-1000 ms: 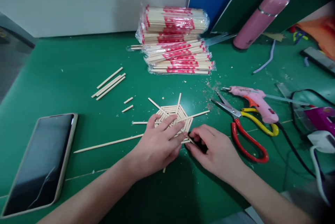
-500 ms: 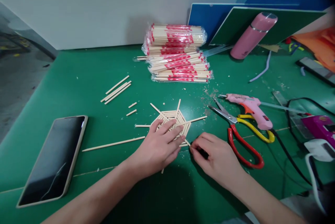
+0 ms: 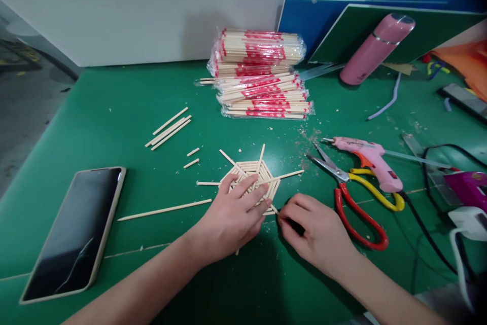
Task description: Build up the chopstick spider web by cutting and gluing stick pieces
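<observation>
A web-shaped piece made of wooden sticks lies flat on the green table, with several spokes reaching past its rings. My left hand rests on top of it, fingers spread, hiding its middle and lower left. At the lower right of the piece, my right hand is closed, thumb and fingertips pinching the outer end of a spoke stick. A long pointed stick lies left of my left hand. Beyond it are two short stick pieces and several cut sticks.
Wrapped chopstick bundles are piled at the back. Scissors, a pink glue gun and its black cable lie to the right. A phone is at the left. A pink flask stands by leaning boards.
The view has shifted slightly, so things at the right appear a little farther right. Both hands keep nearly the same places on the stick piece.
</observation>
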A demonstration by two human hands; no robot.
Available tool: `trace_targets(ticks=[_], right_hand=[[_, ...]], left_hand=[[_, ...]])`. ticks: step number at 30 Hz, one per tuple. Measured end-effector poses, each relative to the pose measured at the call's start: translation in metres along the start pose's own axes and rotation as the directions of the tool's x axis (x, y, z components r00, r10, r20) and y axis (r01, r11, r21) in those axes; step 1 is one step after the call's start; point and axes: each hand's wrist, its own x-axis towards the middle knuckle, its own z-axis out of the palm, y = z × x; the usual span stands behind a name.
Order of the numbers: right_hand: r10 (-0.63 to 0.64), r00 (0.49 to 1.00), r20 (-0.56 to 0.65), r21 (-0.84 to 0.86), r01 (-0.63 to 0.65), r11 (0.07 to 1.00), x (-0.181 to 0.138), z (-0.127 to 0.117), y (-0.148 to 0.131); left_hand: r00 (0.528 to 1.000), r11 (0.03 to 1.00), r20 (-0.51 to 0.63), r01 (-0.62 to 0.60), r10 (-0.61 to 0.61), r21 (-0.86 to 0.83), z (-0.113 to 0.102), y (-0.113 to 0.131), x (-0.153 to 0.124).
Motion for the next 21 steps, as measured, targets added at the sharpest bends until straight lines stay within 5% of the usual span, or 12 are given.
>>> trace_targets(ticks=[21], right_hand=[[-0.032,0.992,-0.123,0.031,0.036,0.999,-0.001,0.011,0.003]], left_hand=[[1.000,1.000,0.009,-0.023,0.023,-0.005,0.004,-0.002,-0.004]])
